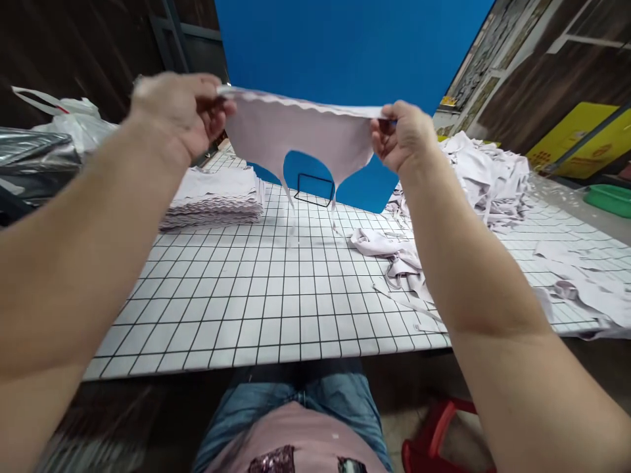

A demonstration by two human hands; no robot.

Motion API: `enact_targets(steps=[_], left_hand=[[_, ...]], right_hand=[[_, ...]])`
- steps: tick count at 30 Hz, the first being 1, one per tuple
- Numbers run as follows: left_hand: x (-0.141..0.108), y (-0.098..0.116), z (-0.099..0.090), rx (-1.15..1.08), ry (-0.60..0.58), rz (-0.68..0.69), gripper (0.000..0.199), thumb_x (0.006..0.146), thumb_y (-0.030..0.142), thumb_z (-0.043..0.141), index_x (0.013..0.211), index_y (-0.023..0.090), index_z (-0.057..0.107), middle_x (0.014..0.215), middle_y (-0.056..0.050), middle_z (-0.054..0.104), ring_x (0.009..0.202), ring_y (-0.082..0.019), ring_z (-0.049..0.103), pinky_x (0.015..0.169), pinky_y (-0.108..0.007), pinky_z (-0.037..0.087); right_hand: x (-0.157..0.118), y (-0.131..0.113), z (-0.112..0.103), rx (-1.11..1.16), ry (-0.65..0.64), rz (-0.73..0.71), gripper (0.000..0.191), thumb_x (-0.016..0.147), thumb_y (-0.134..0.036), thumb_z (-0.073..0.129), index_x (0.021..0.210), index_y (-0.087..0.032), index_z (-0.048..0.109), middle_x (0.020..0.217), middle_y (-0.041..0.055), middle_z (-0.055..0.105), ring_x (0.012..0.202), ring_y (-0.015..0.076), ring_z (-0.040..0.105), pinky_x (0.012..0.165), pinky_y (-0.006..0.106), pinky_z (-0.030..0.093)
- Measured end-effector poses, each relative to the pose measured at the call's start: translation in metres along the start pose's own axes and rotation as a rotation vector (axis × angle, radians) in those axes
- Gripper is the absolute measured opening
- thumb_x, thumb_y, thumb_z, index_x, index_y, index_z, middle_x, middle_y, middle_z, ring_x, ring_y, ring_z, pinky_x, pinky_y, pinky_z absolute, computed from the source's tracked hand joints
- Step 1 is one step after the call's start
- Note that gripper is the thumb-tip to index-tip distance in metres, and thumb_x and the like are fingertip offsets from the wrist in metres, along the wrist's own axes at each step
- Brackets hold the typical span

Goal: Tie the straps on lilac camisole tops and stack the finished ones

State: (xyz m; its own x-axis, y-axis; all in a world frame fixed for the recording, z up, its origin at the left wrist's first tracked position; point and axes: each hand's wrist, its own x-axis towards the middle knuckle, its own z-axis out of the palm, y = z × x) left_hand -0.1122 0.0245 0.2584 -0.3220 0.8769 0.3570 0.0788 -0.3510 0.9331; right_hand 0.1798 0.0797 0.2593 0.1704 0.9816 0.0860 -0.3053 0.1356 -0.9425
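A pale pink cloth garment piece [305, 125] with a wavy upper edge hangs stretched in the air above the table. My left hand [190, 112] pinches its upper left corner, and my right hand [401, 135] grips the upper right corner. Its lower edge has a rounded cut-out in the middle, with thin strips dangling on either side. Below my left hand lies a neat stack of matching cloth pieces [217, 197]. Crumpled pale cloth [394, 253] with narrow straps lies on the table under my right forearm.
The table wears a white cover with a black grid [276, 295]. Behind it stands a large blue board [345, 52]. A loose heap of pale cloth [483, 174] is at the right, near a green basin [608, 199]. Plastic bags [81, 128] sit far left; a red stool [434, 440] stands below.
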Motion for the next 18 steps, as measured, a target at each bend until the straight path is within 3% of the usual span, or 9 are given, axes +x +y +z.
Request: enact_targets(steps=[3, 5, 7, 9, 11, 13, 16, 18], left_hand=[[-0.012, 0.017, -0.005, 0.023, -0.005, 0.070, 0.034, 0.090, 0.004, 0.054, 0.124, 0.001, 0.053, 0.095, -0.002, 0.066, 0.089, -0.012, 0.066, 0.084, -0.026, 0.050], [-0.042, 0.006, -0.013, 0.093, -0.050, 0.071, 0.034, 0.090, 0.008, 0.057, 0.123, 0.001, 0.055, 0.091, -0.002, 0.067, 0.083, -0.011, 0.068, 0.075, -0.021, 0.049], [-0.084, -0.020, -0.025, 0.163, -0.074, -0.054, 0.030, 0.090, 0.012, 0.058, 0.117, -0.001, 0.059, 0.090, -0.004, 0.068, 0.075, -0.009, 0.069, 0.064, -0.016, 0.048], [-0.132, -0.054, -0.040, 0.260, -0.055, -0.327, 0.025, 0.086, 0.011, 0.059, 0.109, 0.001, 0.062, 0.080, -0.004, 0.068, 0.062, -0.008, 0.066, 0.053, -0.013, 0.045], [-0.178, -0.088, -0.054, 0.301, -0.143, -0.588, 0.026, 0.081, 0.016, 0.064, 0.106, 0.006, 0.063, 0.074, -0.004, 0.069, 0.061, -0.010, 0.066, 0.051, -0.015, 0.047], [-0.214, -0.112, -0.067, 0.341, -0.177, -0.758, 0.029, 0.077, 0.026, 0.069, 0.100, 0.010, 0.064, 0.067, -0.004, 0.068, 0.059, -0.014, 0.066, 0.047, -0.017, 0.046], [-0.244, -0.127, -0.083, 0.410, -0.251, -0.848, 0.042, 0.071, 0.043, 0.072, 0.101, 0.014, 0.064, 0.063, -0.005, 0.068, 0.057, -0.016, 0.064, 0.045, -0.018, 0.043], [-0.248, -0.127, -0.092, 0.495, -0.349, -0.857, 0.045, 0.069, 0.052, 0.070, 0.098, 0.018, 0.065, 0.068, -0.004, 0.069, 0.055, -0.016, 0.062, 0.044, -0.020, 0.041]], right_hand=[[-0.016, -0.010, -0.007, 0.032, -0.046, -0.043, 0.015, 0.092, -0.013, 0.047, 0.079, -0.021, 0.051, 0.058, -0.0041, 0.055, 0.061, 0.0057, 0.059, 0.046, 0.012, 0.044], [-0.038, 0.005, -0.025, -0.001, -0.080, -0.017, 0.013, 0.093, -0.015, 0.047, 0.082, -0.019, 0.052, 0.060, -0.0038, 0.058, 0.056, 0.0050, 0.057, 0.044, 0.012, 0.042], [-0.068, 0.038, -0.052, -0.085, -0.085, 0.074, 0.010, 0.091, -0.014, 0.048, 0.083, -0.018, 0.054, 0.063, -0.0016, 0.063, 0.049, 0.0048, 0.054, 0.040, 0.013, 0.039], [-0.103, 0.080, -0.084, -0.214, -0.059, 0.244, 0.006, 0.085, -0.013, 0.057, 0.080, -0.015, 0.055, 0.066, 0.0001, 0.065, 0.044, 0.0044, 0.052, 0.040, 0.014, 0.040], [-0.138, 0.120, -0.115, -0.376, -0.150, 0.462, 0.009, 0.085, -0.016, 0.059, 0.076, -0.014, 0.056, 0.072, 0.0042, 0.069, 0.041, 0.0047, 0.051, 0.038, 0.016, 0.039], [-0.167, 0.147, -0.138, -0.484, -0.213, 0.607, 0.014, 0.086, -0.024, 0.059, 0.076, -0.015, 0.056, 0.079, 0.0063, 0.072, 0.040, 0.0048, 0.051, 0.036, 0.017, 0.035], [-0.195, 0.155, -0.154, -0.703, -0.435, 0.737, 0.024, 0.090, -0.033, 0.054, 0.074, -0.015, 0.058, 0.076, 0.0067, 0.071, 0.040, 0.0072, 0.052, 0.037, 0.019, 0.032], [-0.204, 0.147, -0.154, -0.943, -0.569, 0.616, 0.030, 0.091, -0.038, 0.050, 0.073, -0.016, 0.058, 0.067, 0.0050, 0.068, 0.043, 0.0103, 0.054, 0.043, 0.022, 0.035]])
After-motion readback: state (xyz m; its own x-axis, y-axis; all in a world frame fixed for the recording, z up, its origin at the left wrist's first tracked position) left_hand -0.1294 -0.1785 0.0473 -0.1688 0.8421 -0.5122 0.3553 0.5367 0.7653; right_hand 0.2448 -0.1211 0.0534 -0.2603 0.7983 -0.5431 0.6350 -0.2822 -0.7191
